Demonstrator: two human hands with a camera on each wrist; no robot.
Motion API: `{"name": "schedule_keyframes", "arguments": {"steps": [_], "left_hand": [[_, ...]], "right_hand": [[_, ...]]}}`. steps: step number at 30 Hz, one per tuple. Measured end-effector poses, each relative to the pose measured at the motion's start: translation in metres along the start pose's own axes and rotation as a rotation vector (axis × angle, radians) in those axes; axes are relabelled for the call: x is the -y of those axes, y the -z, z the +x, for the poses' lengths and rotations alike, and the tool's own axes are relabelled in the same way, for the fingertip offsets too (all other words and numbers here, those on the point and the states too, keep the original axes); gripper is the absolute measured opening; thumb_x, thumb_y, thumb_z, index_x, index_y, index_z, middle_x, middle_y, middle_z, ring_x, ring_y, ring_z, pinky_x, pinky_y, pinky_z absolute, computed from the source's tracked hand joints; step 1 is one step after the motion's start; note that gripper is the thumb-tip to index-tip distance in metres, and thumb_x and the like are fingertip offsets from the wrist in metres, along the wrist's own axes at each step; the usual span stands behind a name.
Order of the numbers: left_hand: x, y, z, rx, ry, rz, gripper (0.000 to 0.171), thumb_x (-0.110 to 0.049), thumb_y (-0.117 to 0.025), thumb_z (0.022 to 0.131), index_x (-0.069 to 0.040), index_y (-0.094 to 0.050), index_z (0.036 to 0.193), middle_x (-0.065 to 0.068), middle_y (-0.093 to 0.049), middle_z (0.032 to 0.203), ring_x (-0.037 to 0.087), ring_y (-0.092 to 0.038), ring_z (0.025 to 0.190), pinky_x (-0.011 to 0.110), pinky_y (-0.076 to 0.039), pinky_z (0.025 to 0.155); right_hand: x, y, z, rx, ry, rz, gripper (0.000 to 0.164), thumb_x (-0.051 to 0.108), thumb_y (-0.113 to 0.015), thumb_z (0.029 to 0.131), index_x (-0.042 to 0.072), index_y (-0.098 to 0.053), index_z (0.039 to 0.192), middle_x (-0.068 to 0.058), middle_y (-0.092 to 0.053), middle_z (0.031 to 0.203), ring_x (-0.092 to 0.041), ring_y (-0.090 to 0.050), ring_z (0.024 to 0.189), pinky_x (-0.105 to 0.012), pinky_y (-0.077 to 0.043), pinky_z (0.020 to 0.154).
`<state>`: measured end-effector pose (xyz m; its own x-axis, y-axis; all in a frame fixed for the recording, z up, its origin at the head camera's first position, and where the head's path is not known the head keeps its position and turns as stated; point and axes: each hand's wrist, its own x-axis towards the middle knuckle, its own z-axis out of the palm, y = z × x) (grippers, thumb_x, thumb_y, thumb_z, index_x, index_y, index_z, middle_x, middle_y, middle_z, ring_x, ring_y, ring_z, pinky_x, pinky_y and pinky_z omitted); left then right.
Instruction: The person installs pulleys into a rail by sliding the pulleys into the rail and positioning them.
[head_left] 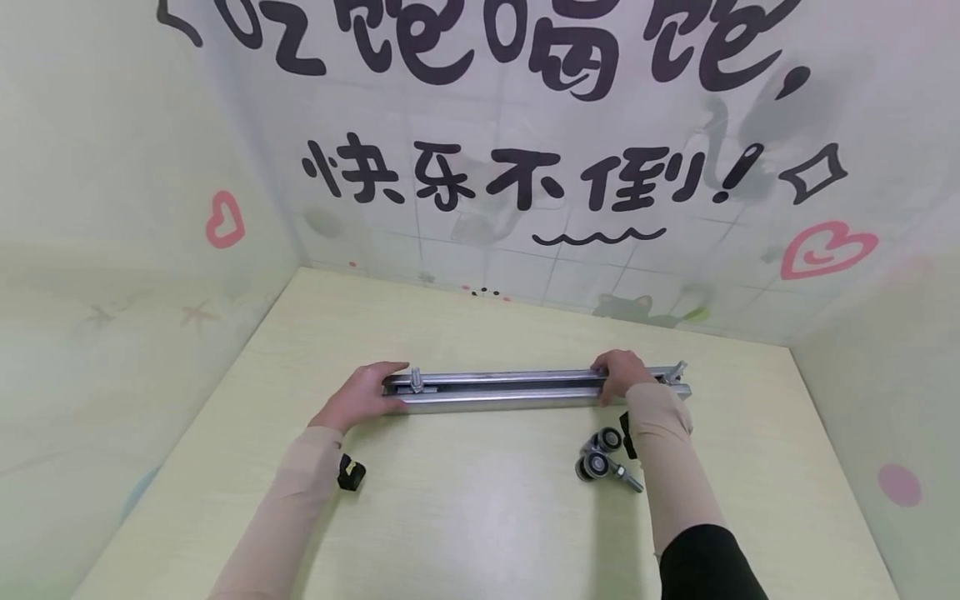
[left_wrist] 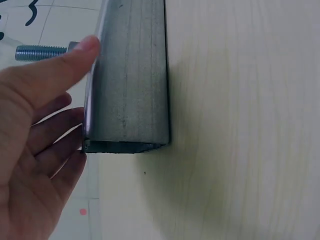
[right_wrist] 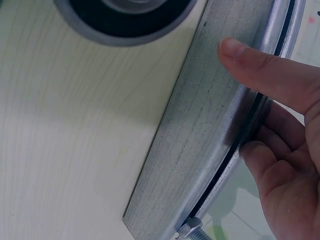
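We hold the rail [head_left: 510,400] at its left end in our left grip [head_left: 360,396], thumb on the near side, fingers on the far side; our right grip [head_left: 624,373] clasps it likewise near the right end. It lies slot up near the table's [head_left: 465,500] far edge, a bolt [head_left: 417,382] at each end. The roller [head_left: 597,464] sits nearer us, toward the right edge.
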<state>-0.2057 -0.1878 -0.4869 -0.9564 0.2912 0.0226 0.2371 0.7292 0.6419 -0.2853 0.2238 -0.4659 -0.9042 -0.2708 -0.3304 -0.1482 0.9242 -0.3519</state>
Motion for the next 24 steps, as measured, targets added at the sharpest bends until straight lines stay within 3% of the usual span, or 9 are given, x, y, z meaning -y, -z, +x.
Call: {"name": "schedule_keyframes", "arguments": {"steps": [4,11,15,21,24], "left_hand": [[-0.001,0.005,0.002,0.059,0.002,0.081,0.061,-0.012,-0.079,0.066,0.008,-0.054,0.118,0.022,-0.059,0.115,0.034,-0.056,0.105,0.045,-0.043,0.093],[-0.013,0.007,0.013,0.129,0.186,0.133,0.059,-0.008,-0.081,0.059,0.001,-0.061,0.114,0.018,-0.061,0.113,0.032,-0.055,0.102,0.045,-0.043,0.092],[-0.019,0.01,0.019,0.131,0.243,0.143,0.059,-0.006,-0.083,0.055,0.0,-0.064,0.11,0.017,-0.062,0.111,0.032,-0.054,0.103,0.044,-0.043,0.093],[-0.019,0.012,0.023,0.124,0.247,0.146,0.058,-0.006,-0.085,0.051,-0.002,-0.066,0.107,0.014,-0.064,0.109,0.028,-0.056,0.102,0.04,-0.044,0.093],[-0.019,0.013,0.024,0.122,0.237,0.142,0.058,-0.005,-0.085,0.05,-0.001,-0.066,0.106,0.014,-0.064,0.109,0.028,-0.057,0.101,0.039,-0.044,0.092]], "right_hand": [[0.001,0.0,0.0,-0.011,0.004,-0.006,0.062,0.0,-0.081,0.053,-0.001,-0.061,0.112,-0.017,-0.062,0.104,-0.032,-0.055,0.098,-0.043,-0.047,0.085],[0.001,-0.002,-0.003,-0.003,0.006,-0.011,0.062,0.0,-0.081,0.054,-0.001,-0.06,0.113,-0.019,-0.061,0.107,-0.034,-0.055,0.1,-0.045,-0.046,0.087],[-0.001,-0.003,-0.001,-0.006,0.039,-0.028,0.062,0.001,-0.08,0.054,-0.001,-0.059,0.112,-0.019,-0.061,0.106,-0.035,-0.055,0.099,-0.046,-0.046,0.087],[0.0,-0.002,0.002,0.019,0.073,-0.088,0.06,0.003,-0.08,0.055,-0.001,-0.058,0.111,-0.02,-0.061,0.106,-0.036,-0.054,0.099,-0.046,-0.047,0.085],[0.008,0.0,0.002,0.062,0.06,-0.173,0.06,0.002,-0.079,0.058,-0.002,-0.056,0.114,-0.021,-0.059,0.11,-0.038,-0.053,0.103,-0.051,-0.043,0.089]]}}
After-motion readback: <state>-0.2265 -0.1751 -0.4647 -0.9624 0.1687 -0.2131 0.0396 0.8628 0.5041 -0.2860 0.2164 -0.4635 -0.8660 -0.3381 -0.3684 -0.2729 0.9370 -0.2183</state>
